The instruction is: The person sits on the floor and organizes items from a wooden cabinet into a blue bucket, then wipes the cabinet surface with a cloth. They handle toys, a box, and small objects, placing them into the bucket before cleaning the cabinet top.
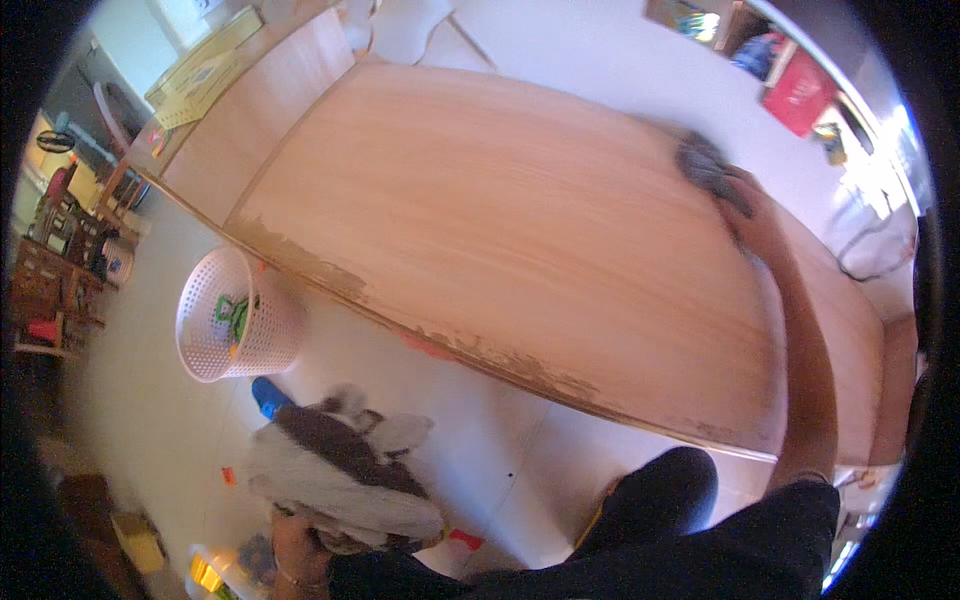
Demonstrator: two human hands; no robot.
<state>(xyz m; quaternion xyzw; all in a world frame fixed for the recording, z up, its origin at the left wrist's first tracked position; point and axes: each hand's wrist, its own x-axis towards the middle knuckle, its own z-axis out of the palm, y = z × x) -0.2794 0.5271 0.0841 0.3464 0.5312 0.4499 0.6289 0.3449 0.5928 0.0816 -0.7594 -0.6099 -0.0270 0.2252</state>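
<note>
A light wooden panel [510, 225] with worn, flaked patches along its near edge fills the middle of the view. My right hand [739, 195] reaches to its far right edge, closed on a dark grey cloth [703, 161] that rests at that edge. At the lower left, my left hand [296, 544] is beside a bundled grey-and-brown cloth [345, 480], which hangs over the floor. The fingers of the left hand are mostly hidden, so its hold on the bundle is unclear.
A pink perforated plastic basket [266, 322] with green items inside stands below the panel's left side. A yellowish cardboard box [199, 86] lies at the upper left. Shelves with a red item [799, 90] are at the upper right. Small red pieces [466, 538] lie on the floor.
</note>
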